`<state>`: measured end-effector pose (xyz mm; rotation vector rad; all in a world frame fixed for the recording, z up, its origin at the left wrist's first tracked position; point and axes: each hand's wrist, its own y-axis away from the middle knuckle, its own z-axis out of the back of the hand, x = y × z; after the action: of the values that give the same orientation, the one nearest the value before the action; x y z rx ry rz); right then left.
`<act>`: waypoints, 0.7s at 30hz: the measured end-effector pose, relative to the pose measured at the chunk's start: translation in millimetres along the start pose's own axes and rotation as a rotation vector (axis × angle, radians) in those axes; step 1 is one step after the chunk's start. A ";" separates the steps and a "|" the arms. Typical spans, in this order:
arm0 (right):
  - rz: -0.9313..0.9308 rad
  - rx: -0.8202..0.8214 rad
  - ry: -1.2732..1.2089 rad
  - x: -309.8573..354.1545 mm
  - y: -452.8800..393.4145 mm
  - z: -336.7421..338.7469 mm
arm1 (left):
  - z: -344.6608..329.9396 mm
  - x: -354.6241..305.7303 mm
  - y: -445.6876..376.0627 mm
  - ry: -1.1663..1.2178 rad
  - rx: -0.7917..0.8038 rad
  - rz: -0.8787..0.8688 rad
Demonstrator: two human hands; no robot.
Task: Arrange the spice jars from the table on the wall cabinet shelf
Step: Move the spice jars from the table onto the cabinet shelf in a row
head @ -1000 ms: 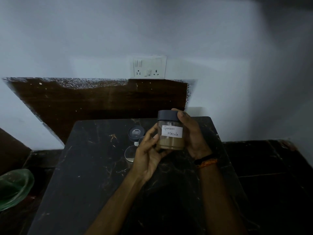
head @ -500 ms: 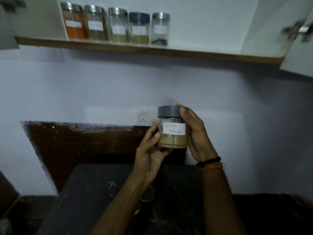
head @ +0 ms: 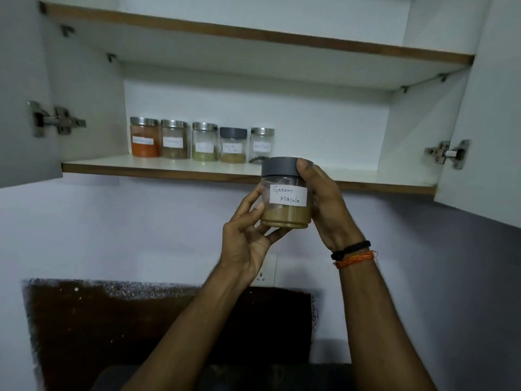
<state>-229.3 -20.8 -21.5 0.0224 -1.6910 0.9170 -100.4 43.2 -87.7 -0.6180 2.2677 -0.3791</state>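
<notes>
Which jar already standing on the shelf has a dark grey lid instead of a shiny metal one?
The fourth jar from the left, between the green-spice jar and the rightmost jar. The other four on the shelf have silver lids.

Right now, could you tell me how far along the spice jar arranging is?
Five jars already stand in a row on the cabinet shelf. The Garam Masala jar is in hand, held by the left hand and right hand below the shelf's front edge. It remains to be placed; the table is out of view.
</notes>
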 end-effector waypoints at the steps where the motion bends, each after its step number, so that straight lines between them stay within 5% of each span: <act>1: 0.009 0.004 0.015 2.9 -3.7 0.8 | -2.3 -2.6 -3.5 -0.003 0.011 -0.006; 12: 0.065 0.038 0.074 24.0 -47.8 18.2 | -23.7 -17.6 -37.7 -0.173 0.095 -0.078; 17: 0.121 0.008 0.074 29.5 -81.4 30.5 | -24.5 -47.1 -76.7 -1.004 0.013 -0.499; 19: 0.147 -0.004 0.096 29.1 -94.8 36.0 | -18.3 -59.8 -95.4 -1.425 0.096 -0.758; 21: 0.139 -0.019 0.113 24.9 -108.7 42.3 | -12.4 -68.5 -114.9 -1.756 0.280 -0.822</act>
<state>-222.3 -109.8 57.7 -0.1587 -1.6112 0.9870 -31.4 -15.6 11.4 -1.0742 0.2434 -0.2903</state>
